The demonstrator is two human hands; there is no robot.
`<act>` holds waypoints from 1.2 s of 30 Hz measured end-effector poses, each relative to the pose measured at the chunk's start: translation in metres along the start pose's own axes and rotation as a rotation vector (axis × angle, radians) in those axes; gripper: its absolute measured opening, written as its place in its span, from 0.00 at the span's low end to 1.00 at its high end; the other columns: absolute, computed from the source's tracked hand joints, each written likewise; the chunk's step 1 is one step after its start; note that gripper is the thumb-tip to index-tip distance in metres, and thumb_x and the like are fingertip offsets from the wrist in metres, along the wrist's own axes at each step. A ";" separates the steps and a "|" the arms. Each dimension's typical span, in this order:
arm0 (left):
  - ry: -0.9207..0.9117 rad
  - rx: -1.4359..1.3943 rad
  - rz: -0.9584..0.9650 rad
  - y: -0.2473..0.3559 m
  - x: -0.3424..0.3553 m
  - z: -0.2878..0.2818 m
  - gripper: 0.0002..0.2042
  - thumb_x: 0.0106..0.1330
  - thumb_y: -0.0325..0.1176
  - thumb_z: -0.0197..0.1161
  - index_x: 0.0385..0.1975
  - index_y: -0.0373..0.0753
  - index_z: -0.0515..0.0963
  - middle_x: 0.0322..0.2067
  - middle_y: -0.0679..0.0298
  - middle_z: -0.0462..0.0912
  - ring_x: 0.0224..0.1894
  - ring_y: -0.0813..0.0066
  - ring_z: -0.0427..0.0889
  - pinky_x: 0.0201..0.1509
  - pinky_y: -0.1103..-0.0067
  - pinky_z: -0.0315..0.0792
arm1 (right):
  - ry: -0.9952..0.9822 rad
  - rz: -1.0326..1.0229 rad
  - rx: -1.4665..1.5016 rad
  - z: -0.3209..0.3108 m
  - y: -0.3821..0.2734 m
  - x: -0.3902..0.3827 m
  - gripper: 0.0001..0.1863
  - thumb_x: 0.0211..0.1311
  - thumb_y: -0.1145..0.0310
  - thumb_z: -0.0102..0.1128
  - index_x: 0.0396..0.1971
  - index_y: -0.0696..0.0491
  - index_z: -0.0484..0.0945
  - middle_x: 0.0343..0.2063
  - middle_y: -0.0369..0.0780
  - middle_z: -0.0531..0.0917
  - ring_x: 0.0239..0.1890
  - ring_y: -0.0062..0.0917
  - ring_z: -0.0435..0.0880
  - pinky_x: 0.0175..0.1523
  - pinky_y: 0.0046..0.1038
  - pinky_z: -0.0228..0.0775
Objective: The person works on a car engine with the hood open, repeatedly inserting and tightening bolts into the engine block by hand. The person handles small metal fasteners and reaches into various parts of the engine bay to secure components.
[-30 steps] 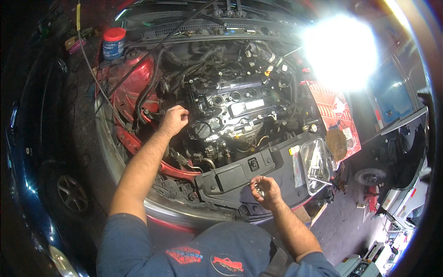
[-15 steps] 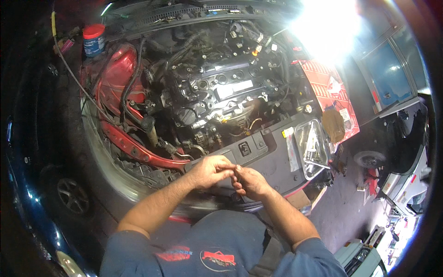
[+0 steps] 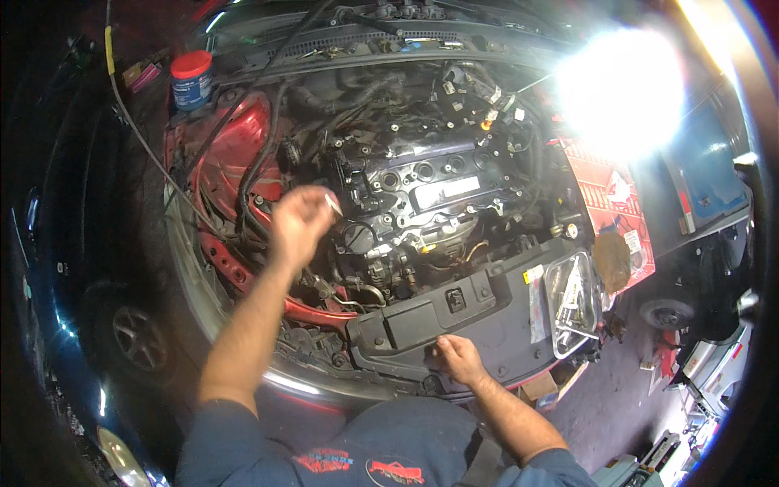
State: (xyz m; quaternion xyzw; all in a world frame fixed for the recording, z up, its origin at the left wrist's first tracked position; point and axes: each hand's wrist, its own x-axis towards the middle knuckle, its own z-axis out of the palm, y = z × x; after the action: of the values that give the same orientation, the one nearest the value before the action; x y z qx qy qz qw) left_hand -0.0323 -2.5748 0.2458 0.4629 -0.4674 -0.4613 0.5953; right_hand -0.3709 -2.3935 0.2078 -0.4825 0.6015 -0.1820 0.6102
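My left hand (image 3: 300, 227) is raised over the left side of the engine (image 3: 434, 183), fingers closed and somewhat blurred. A small, thin whitish piece (image 3: 333, 204) shows at its fingertips; its kind is too blurred to tell. Low over the black plastic front cover (image 3: 422, 325), my right hand (image 3: 460, 358) is curled closed. Whatever its fingers hold, if anything, is hidden. The engine has its top bared, with several round openings in a row and a pale label.
A clear tray (image 3: 560, 345) of metal tools rests on the cover's right side. Beyond it lie a red case (image 3: 604, 187) and a brown glove-like item (image 3: 612, 261). Top left stands a blue tub with a red lid (image 3: 191, 79). A bright lamp glares at upper right.
My hands were together above the front cover and have parted. The left has moved up and left over the engine; the right has shifted slightly right and down. The view has shifted a little.
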 end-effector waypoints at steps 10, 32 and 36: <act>-0.159 0.685 0.061 -0.056 0.165 -0.044 0.11 0.64 0.28 0.64 0.45 0.32 0.78 0.43 0.56 0.84 0.47 0.66 0.84 0.54 0.74 0.76 | 0.066 -0.052 0.142 0.002 0.032 0.005 0.22 0.74 0.57 0.47 0.23 0.56 0.74 0.17 0.31 0.72 0.22 0.16 0.68 0.29 0.23 0.64; -0.042 0.526 0.060 -0.085 0.156 -0.037 0.12 0.63 0.32 0.68 0.44 0.35 0.81 0.38 0.64 0.85 0.43 0.75 0.83 0.49 0.79 0.75 | 0.091 -0.067 0.097 0.002 0.023 0.004 0.20 0.74 0.58 0.49 0.25 0.58 0.74 0.19 0.33 0.73 0.25 0.16 0.70 0.32 0.24 0.66; -0.012 0.525 0.014 -0.087 0.158 -0.036 0.12 0.64 0.30 0.66 0.45 0.35 0.81 0.41 0.62 0.85 0.43 0.75 0.83 0.50 0.79 0.75 | 0.097 -0.033 0.069 0.002 0.027 0.005 0.20 0.74 0.59 0.48 0.26 0.58 0.74 0.19 0.33 0.73 0.26 0.16 0.69 0.33 0.24 0.66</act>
State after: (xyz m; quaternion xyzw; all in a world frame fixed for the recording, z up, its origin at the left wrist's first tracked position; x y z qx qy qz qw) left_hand 0.0151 -2.7378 0.1759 0.5955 -0.5780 -0.3228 0.4551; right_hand -0.3779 -2.3843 0.1827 -0.4615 0.6156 -0.2360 0.5936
